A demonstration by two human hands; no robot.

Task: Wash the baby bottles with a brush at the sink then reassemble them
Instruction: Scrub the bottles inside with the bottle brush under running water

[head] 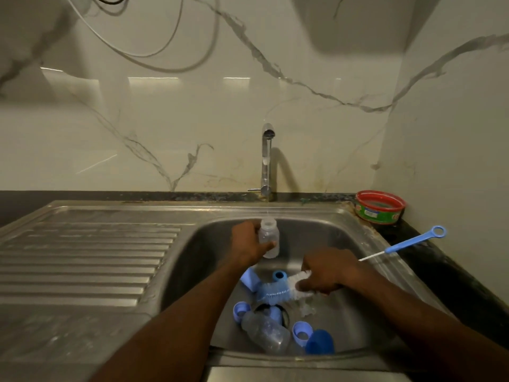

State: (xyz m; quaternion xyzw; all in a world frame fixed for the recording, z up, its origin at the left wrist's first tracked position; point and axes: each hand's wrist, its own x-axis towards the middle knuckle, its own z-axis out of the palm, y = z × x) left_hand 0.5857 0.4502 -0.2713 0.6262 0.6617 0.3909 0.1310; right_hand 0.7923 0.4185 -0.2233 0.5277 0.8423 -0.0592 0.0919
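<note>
Lying bottle (pixel 265 332), brush (pixel 278 291) handle hidden

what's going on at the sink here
A person is washing baby bottles. The left hand holds a clear bottle upright under the running tap, while the right hand grips the bottle brush by its bristled end. Another bottle lies on its side in the sink among blue caps and rings, still apart.

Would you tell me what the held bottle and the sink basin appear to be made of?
The bottle in the left hand looks like translucent, frosted plastic: the light shows through it. The sink looks like brushed stainless steel, grey with dull reflections.
</note>
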